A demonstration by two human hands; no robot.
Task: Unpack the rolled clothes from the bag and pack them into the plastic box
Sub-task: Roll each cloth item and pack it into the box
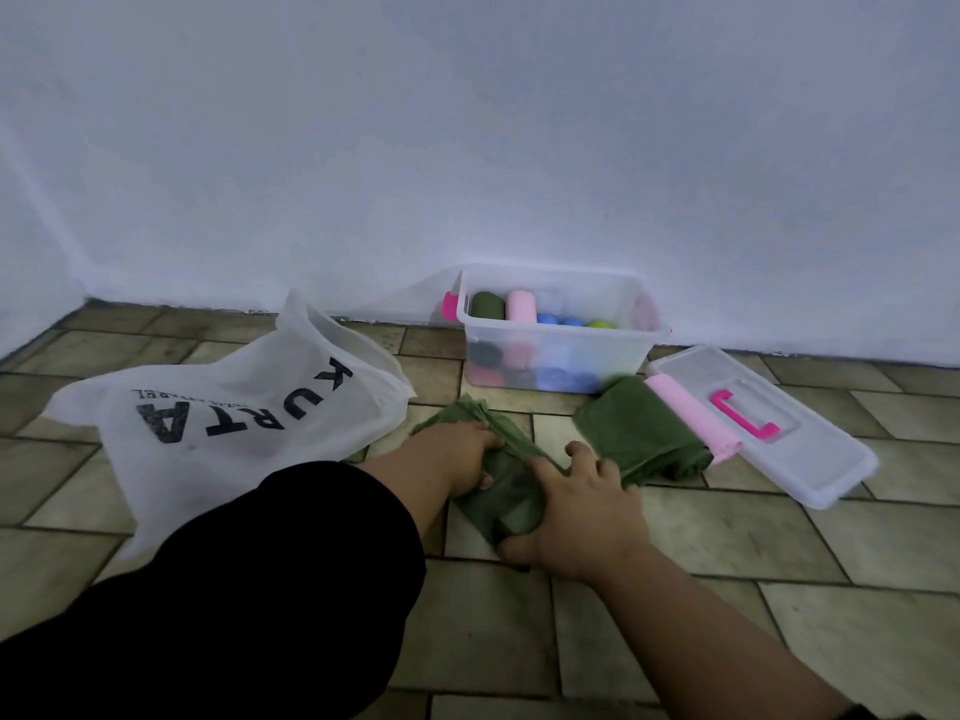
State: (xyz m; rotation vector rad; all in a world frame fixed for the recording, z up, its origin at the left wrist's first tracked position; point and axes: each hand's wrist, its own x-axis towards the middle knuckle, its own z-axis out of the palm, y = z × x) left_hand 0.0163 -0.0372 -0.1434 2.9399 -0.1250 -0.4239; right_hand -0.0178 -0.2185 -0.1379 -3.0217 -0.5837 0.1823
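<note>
I am low over a floor (727,532) of beige-green tiles with dark joints, and a plain white wall (467,122) stands behind everything. The light is dim.

At the left lies a white bag (208,475) on the floor, flat and wrinkled, with black letters "KURTA" on it. Its mouth points toward the wall.

My left hand (462,454) comes out of a black sleeve (234,589), just beside the bag's right edge. Its fingers are curled over the far part of a green cloth (506,493) and grip it. This cloth lies on the floor between my two hands, half rolled, with a loose end that spreads toward the bag. My right hand (582,511) holds the near part of the same cloth: the thumb is hooked round the near end and the fingers lie spread on top.

Behind the hands, against the wall, stands the clear plastic box (566,332), open. Inside I see a dark green roll (487,305), a pink roll (521,305), some blue rolls (558,320) and one yellow-green roll (600,323); more rolls show dimly through the front wall.

To the right of my right hand lies a second green cloth (639,433), near the fingers. A long pink roll (691,419) lies just beside it, against the edge of the clear lid (810,459). The lid lies flat on the floor with its pink handle (744,414) up.
</note>
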